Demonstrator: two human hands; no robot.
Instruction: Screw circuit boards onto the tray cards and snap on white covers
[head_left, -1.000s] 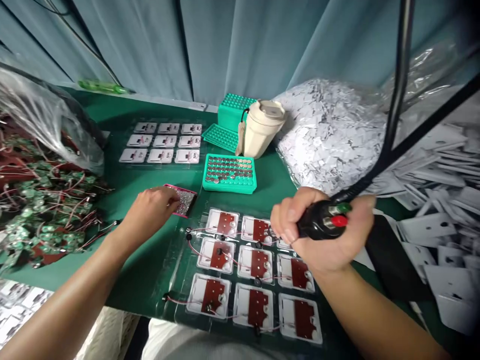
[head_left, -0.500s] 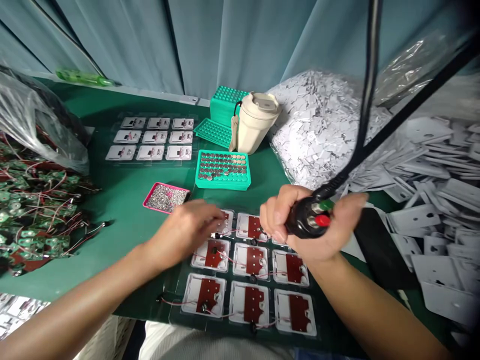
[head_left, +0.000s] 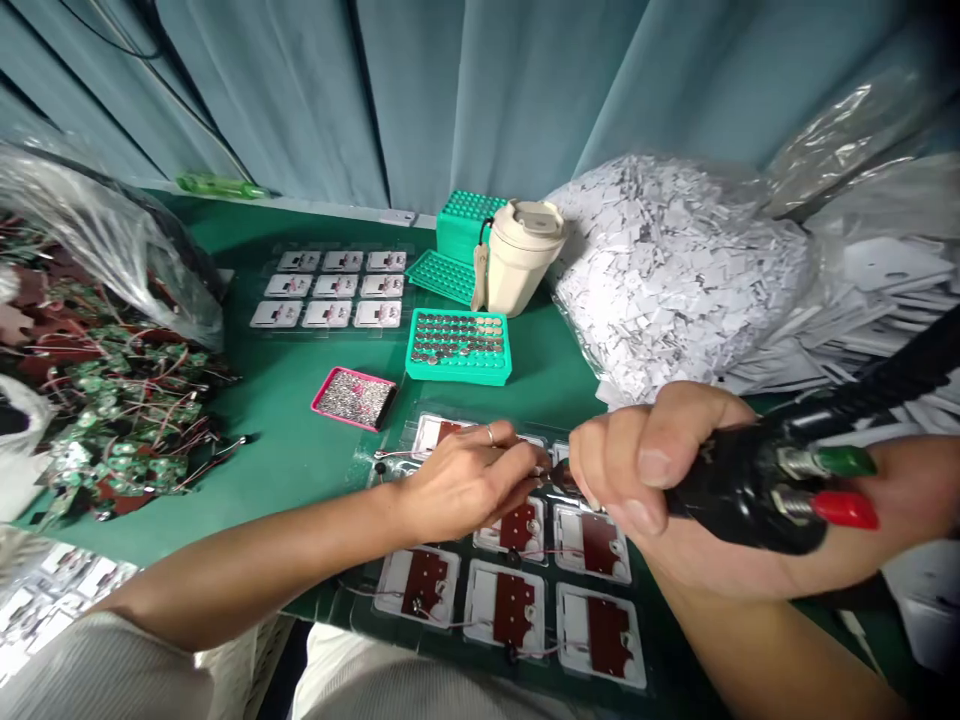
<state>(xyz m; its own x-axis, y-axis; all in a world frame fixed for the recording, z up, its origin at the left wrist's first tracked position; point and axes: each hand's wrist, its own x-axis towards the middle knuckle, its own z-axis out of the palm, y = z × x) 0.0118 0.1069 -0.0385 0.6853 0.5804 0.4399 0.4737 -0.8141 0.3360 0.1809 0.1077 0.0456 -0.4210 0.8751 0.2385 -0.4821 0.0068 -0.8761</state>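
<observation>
Nearest, the right hand (head_left: pixel 660 490) is closed around a black cylindrical handheld tool (head_left: pixel 742 500) with one green and one red capped terminal, its narrow black tip pointing left over the top row of cards. The left hand (head_left: pixel 465 485), wearing a thin ring, has its fingers pressed together, the fingertips (head_left: pixel 525 470) just beside that tip; whether they pinch anything cannot be told. Beneath both hands lies a clear plastic tray of white cards with dark-red panels and thin wires (head_left: pixel 514 610), its top rows partly hidden. Beyond, on the green tabletop (head_left: pixel 285 510), sit a pink-rimmed tray of small silver parts (head_left: pixel 352 398), a teal tray of coin cells (head_left: pixel 459 347), and a cream lidded tumbler (head_left: pixel 517 258) before a teal perforated block (head_left: pixel 465 225). To the left lies a heap of green circuit boards with red wires (head_left: pixel 112 390); to the right, a clear bag of white scraps (head_left: pixel 675 270). Farther back are a clear sheet of small white cards (head_left: pixel 330 290) and a teal curtain (head_left: pixel 450 100).
</observation>
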